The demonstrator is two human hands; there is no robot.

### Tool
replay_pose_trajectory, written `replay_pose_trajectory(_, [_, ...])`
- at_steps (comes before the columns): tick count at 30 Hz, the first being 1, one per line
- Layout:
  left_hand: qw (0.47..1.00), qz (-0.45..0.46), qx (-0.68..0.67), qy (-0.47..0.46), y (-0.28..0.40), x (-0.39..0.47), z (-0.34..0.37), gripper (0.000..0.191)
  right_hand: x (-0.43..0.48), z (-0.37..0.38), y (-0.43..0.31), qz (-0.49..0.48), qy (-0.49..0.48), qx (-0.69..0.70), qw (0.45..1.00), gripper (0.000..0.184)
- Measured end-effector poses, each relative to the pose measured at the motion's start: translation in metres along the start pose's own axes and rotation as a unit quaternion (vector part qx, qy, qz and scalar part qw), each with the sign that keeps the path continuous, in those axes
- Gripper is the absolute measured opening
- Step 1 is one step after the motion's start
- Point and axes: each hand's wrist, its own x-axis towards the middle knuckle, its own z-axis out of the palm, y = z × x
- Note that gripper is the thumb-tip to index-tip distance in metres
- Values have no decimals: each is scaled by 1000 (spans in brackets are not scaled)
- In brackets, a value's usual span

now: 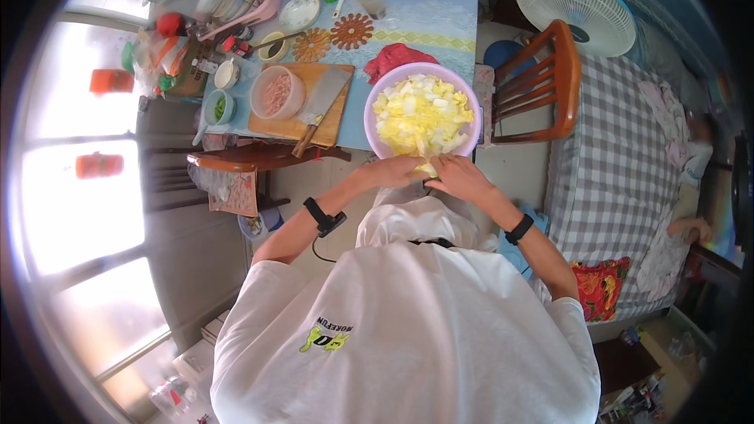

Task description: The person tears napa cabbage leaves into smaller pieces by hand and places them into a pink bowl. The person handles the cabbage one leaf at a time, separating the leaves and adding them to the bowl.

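A round lilac plastic basket [370,123] heaped with torn napa cabbage [421,112] stands at the near right corner of the table. At its near rim, my left hand [394,171] and my right hand [461,176] meet with a piece of pale cabbage leaf [426,169] between their fingers. Left of the basket, a cleaver [321,100] lies on a wooden cutting board [344,121], its handle over the near edge. On the board's left part stands a translucent bowl [298,103] of pink minced meat. A red cloth [400,59] lies behind the basket.
A small bowl of chopped greens [219,107] with a spoon stands at the table's left. Behind are two wooden trivets [351,31], a patterned plate [300,13] and a pink dish rack [272,0]. Wooden chairs [565,82] flank the table. A person [698,159] is on the checkered bed at right.
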Motion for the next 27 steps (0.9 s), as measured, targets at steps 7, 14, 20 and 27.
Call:
replay_pose_trajectory(7, [995,-32,11,-93,11,-1,-21,50,10,-6,4,43,-135,108,984,35])
replay_pose_trajectory(14, [956,47,-289,-20,-15,22,-28,48,20,-44,-1,182,27,410,893,39])
replay_pose_trajectory(20, [842,16,-537,38,9,37,-40,42,40,-35,-5,345,170,634,671,45])
replay_pose_trajectory(27, [740,87,-658,108,-7,21,-101,44,55,-68,-6,347,418,579,608,47])
